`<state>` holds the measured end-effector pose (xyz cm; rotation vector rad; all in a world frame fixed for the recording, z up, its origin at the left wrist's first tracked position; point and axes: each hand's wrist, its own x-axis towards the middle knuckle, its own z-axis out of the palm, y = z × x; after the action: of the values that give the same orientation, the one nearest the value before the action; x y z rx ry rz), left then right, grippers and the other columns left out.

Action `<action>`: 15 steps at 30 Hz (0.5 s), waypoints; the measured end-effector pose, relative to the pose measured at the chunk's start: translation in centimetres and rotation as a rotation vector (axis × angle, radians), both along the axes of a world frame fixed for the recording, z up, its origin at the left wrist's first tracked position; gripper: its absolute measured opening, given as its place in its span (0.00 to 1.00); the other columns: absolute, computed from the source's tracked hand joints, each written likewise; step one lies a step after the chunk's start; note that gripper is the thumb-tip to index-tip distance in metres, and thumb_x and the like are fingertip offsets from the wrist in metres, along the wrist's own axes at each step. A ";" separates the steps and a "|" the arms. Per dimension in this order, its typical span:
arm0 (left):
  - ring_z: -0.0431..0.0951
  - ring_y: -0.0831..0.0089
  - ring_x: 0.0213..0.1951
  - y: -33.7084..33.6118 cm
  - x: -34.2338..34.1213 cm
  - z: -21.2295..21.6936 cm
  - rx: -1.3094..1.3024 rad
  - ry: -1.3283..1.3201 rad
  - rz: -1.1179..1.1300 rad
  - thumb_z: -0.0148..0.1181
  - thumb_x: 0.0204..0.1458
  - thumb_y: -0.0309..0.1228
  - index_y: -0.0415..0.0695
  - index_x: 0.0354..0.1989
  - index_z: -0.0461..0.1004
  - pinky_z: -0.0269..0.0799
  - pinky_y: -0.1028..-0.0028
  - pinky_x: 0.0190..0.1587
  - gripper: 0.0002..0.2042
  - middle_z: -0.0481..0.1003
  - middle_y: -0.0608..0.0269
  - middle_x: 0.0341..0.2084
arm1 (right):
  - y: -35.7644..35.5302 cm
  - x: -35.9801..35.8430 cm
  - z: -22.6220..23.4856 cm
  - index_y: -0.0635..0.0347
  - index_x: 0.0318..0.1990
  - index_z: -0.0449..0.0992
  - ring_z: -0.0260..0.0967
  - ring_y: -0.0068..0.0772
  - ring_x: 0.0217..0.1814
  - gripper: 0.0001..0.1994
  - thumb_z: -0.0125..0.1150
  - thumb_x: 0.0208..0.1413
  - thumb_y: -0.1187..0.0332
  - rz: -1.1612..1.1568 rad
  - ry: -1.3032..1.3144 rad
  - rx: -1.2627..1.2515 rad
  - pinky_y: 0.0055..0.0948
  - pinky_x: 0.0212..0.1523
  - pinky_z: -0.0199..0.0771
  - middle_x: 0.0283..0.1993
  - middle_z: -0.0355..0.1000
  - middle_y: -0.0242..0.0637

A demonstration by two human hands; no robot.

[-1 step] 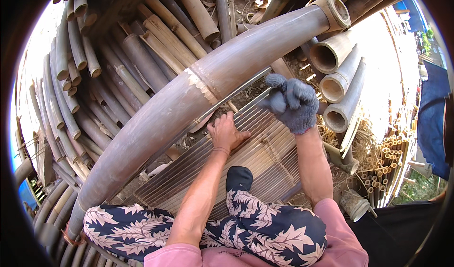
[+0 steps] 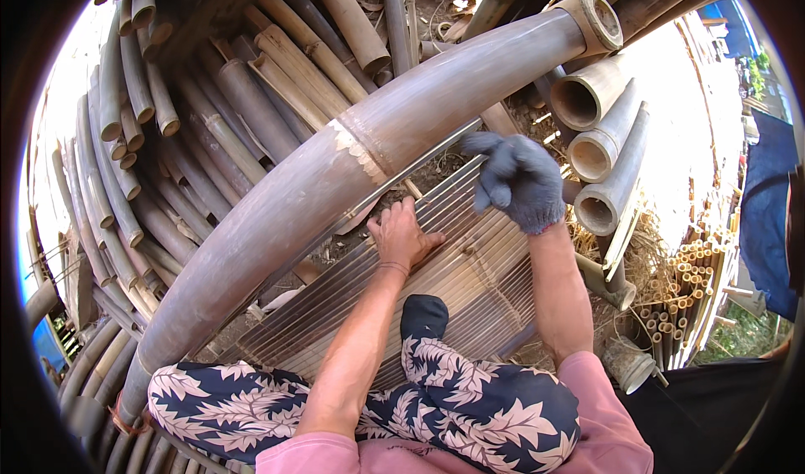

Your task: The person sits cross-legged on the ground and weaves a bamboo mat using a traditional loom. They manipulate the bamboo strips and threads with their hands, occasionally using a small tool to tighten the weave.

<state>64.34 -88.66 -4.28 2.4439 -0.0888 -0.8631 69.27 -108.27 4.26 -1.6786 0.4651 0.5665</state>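
My bare left hand (image 2: 401, 237) rests at the upper edge of a mat of narrow parallel bamboo strips (image 2: 470, 285). Its fingers bend over that edge and the thumb spreads to the right. A short pale stick (image 2: 412, 186) shows just beyond the fingertips. My right hand (image 2: 524, 180), in a grey knitted glove, hovers above the mat's upper right end. Its fingers are loosely bent, somewhat blurred and apart from one another, with nothing visible between them. Above both hands, a thick bamboo pole (image 2: 277, 210) slants across from lower left to upper right.
Stacked bamboo poles (image 2: 159, 180) fill the left and back. Wide hollow bamboo tubes (image 2: 592, 154) lie at the right, near a bundle of thin cut canes (image 2: 692, 273). My dark-socked foot (image 2: 423, 316) and patterned trousers (image 2: 495, 398) are close by the mat.
My gloved right hand has turned slightly, and its fingers have loosened from a tighter curl. My left hand and the bamboo strips have not moved.
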 end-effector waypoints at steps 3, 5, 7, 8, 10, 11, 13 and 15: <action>0.71 0.58 0.52 -0.1 -0.3 -0.1 0.006 -0.033 -0.001 0.78 0.34 0.51 0.45 0.52 0.69 0.56 0.52 0.58 0.37 0.74 0.58 0.45 | -1.1 -0.6 0.0 0.62 0.30 0.80 0.77 0.51 0.34 0.21 0.47 0.65 0.56 0.556 -0.349 -0.758 0.46 0.40 0.76 0.35 0.79 0.50; 0.71 0.58 0.52 -0.2 -0.4 -0.4 0.009 -0.064 -0.004 0.77 0.34 0.52 0.45 0.52 0.69 0.56 0.52 0.57 0.37 0.74 0.58 0.44 | -0.6 -2.4 -0.1 0.59 0.32 0.80 0.75 0.57 0.40 0.22 0.45 0.65 0.53 0.962 -0.047 -0.859 0.47 0.41 0.75 0.34 0.76 0.54; 0.71 0.58 0.51 -0.3 -0.6 -0.7 0.021 -0.086 -0.005 0.77 0.35 0.52 0.46 0.51 0.69 0.56 0.51 0.56 0.37 0.73 0.59 0.43 | 1.2 -5.2 -0.1 0.59 0.31 0.78 0.74 0.58 0.38 0.22 0.44 0.64 0.52 0.939 0.027 -0.768 0.49 0.42 0.74 0.33 0.76 0.51; 0.71 0.58 0.51 -0.3 -0.7 -0.8 0.021 -0.091 -0.007 0.77 0.35 0.52 0.46 0.51 0.69 0.56 0.51 0.56 0.37 0.73 0.59 0.42 | 2.6 -6.4 -0.3 0.60 0.30 0.77 0.74 0.59 0.38 0.22 0.44 0.64 0.52 0.880 -0.079 -0.662 0.49 0.41 0.74 0.33 0.76 0.51; 0.71 0.58 0.50 -0.3 -0.8 -1.0 0.029 -0.087 -0.014 0.76 0.36 0.52 0.46 0.51 0.68 0.56 0.50 0.56 0.36 0.73 0.59 0.42 | 4.9 -7.7 -1.3 0.61 0.30 0.76 0.73 0.59 0.37 0.22 0.44 0.64 0.53 0.784 -0.142 -0.498 0.49 0.40 0.74 0.33 0.76 0.51; 0.71 0.59 0.50 -0.3 -0.7 -1.0 0.050 -0.082 -0.023 0.75 0.37 0.53 0.45 0.52 0.68 0.56 0.50 0.56 0.36 0.73 0.59 0.42 | 5.2 -8.2 -1.6 0.61 0.30 0.75 0.73 0.59 0.36 0.21 0.44 0.64 0.53 0.707 -0.169 -0.419 0.49 0.40 0.73 0.33 0.76 0.51; 0.71 0.59 0.50 -0.3 -0.7 -0.9 0.021 -0.089 -0.019 0.75 0.37 0.54 0.45 0.52 0.68 0.56 0.50 0.56 0.37 0.73 0.59 0.42 | 4.5 -8.1 -2.2 0.61 0.31 0.74 0.73 0.58 0.35 0.21 0.45 0.64 0.54 0.724 -0.165 -0.377 0.49 0.39 0.73 0.32 0.75 0.52; 0.70 0.58 0.51 -0.2 -0.7 -0.8 0.006 -0.088 -0.016 0.75 0.36 0.55 0.44 0.52 0.68 0.54 0.49 0.57 0.38 0.73 0.58 0.42 | 1.7 -7.5 -2.1 0.62 0.33 0.74 0.74 0.57 0.35 0.20 0.44 0.64 0.54 0.879 -0.073 -0.457 0.50 0.39 0.73 0.32 0.75 0.53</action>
<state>63.66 -88.89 -5.05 2.4897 -0.1383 -0.7635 61.74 -106.52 2.15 -2.3221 -0.2600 1.0802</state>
